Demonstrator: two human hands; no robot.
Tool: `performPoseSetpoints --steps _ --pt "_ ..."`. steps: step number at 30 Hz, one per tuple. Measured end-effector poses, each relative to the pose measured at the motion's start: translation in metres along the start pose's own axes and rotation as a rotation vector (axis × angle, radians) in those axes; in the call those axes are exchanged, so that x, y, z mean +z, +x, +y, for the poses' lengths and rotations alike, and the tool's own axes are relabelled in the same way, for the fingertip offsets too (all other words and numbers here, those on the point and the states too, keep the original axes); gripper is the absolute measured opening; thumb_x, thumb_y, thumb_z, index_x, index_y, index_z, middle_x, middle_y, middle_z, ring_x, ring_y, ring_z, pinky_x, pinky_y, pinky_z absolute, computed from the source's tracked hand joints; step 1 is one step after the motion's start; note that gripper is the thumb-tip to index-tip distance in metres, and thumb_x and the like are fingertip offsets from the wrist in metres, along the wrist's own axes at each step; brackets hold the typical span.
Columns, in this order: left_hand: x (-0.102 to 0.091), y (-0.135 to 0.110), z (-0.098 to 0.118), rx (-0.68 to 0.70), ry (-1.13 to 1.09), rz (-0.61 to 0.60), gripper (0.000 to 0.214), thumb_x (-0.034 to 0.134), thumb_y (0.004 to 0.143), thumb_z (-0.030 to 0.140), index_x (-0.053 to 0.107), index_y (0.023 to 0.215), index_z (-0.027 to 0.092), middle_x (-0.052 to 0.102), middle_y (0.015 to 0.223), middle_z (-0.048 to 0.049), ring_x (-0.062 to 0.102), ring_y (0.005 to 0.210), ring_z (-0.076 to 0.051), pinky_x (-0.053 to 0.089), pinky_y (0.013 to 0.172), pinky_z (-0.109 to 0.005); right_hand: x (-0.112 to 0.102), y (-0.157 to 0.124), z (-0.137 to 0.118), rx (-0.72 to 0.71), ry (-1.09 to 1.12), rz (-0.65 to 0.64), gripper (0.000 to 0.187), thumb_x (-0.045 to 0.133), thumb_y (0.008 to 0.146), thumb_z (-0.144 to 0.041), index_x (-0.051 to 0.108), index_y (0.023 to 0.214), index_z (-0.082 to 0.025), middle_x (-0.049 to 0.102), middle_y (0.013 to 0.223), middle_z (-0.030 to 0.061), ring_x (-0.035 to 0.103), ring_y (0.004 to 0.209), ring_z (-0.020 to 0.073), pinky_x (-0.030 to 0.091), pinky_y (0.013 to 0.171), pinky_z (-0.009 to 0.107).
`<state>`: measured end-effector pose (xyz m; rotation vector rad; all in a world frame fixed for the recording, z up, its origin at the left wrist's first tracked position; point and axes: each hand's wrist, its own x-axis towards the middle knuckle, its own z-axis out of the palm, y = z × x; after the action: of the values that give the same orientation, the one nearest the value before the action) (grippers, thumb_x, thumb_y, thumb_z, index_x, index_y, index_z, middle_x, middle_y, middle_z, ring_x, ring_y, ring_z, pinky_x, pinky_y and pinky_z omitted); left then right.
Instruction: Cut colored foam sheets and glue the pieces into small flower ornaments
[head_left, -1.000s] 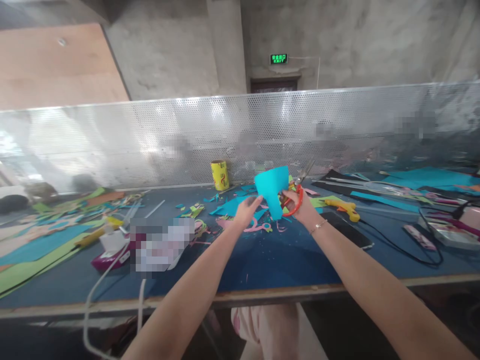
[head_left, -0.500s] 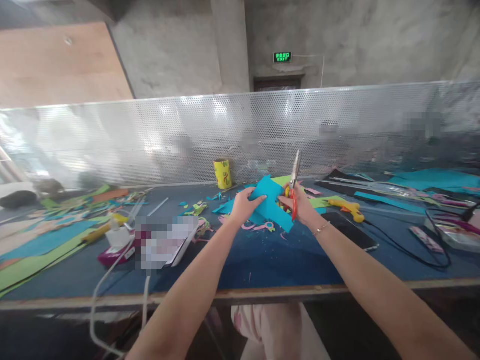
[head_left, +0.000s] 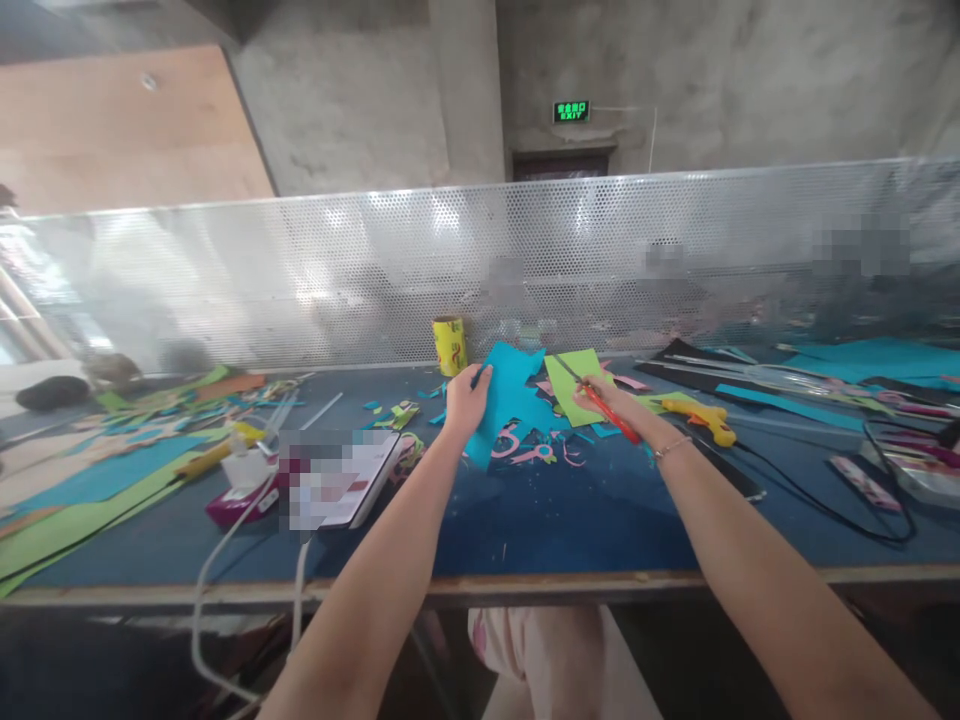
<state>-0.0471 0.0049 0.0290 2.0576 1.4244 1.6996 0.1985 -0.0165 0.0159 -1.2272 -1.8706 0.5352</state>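
Observation:
My left hand (head_left: 465, 400) grips a turquoise sheet of craft foam (head_left: 504, 397) by its left edge, a little above the blue table (head_left: 570, 510). My right hand (head_left: 600, 395) is closed round the red handles of a pair of scissors (head_left: 604, 403). Their blades point up and left over a light green sheet (head_left: 571, 386) just right of the turquoise one. Pink and turquoise cut-outs (head_left: 529, 450) lie on the table below both hands.
A yellow can (head_left: 449, 345) stands by the perforated metal screen (head_left: 480, 270). A yellow glue gun (head_left: 694, 415), a black phone (head_left: 731, 475) and black cable (head_left: 847, 500) lie to the right. White cables (head_left: 225, 560), a white device (head_left: 334, 480) and foam scraps (head_left: 112, 460) fill the left.
The turquoise sheet came down from upright to low over the table, held by my left hand alone. My right hand lowered the scissors from blades-up to lying over the green sheet.

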Motion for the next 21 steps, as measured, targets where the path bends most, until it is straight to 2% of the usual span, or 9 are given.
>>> performPoseSetpoints --steps 5,8,16,21 --pt "0.002 -0.001 -0.001 0.025 -0.002 -0.030 0.031 0.040 0.079 0.039 0.058 0.076 0.014 0.059 0.072 -0.0021 0.052 0.069 -0.015 0.037 0.063 -0.023 0.005 -0.004 -0.004 0.007 0.010 -0.211 0.028 0.049 0.072 -0.046 0.049 0.087 -0.022 0.059 0.089 0.0044 0.056 0.083 0.0205 0.042 0.076 0.037" --pt "0.003 -0.002 -0.001 0.034 -0.007 -0.058 0.031 0.040 0.079 0.039 0.058 0.076 0.014 0.060 0.072 -0.0020 0.052 0.068 -0.014 0.037 0.063 -0.023 0.008 -0.005 -0.008 -0.037 -0.009 -0.267 0.028 0.049 0.073 -0.045 0.048 0.088 -0.022 0.059 0.091 0.0051 0.055 0.086 0.0203 0.041 0.078 0.037" --pt "0.006 -0.004 0.001 0.093 -0.014 -0.147 0.032 0.040 0.079 0.040 0.058 0.075 0.014 0.059 0.073 -0.0020 0.053 0.070 -0.015 0.037 0.064 -0.023 0.009 -0.011 -0.023 -0.015 -0.023 -0.279 0.023 0.041 0.076 -0.043 0.049 0.079 -0.022 0.055 0.080 0.0027 0.051 0.074 0.0184 0.041 0.068 0.034" --pt "0.007 -0.005 0.001 0.104 0.005 -0.165 0.033 0.039 0.079 0.042 0.057 0.072 0.015 0.057 0.068 -0.0011 0.051 0.067 -0.015 0.037 0.061 -0.023 0.009 -0.012 -0.031 0.089 0.056 -0.287 0.023 0.042 0.076 -0.043 0.048 0.075 -0.021 0.052 0.072 0.0005 0.049 0.064 0.0150 0.040 0.065 0.031"
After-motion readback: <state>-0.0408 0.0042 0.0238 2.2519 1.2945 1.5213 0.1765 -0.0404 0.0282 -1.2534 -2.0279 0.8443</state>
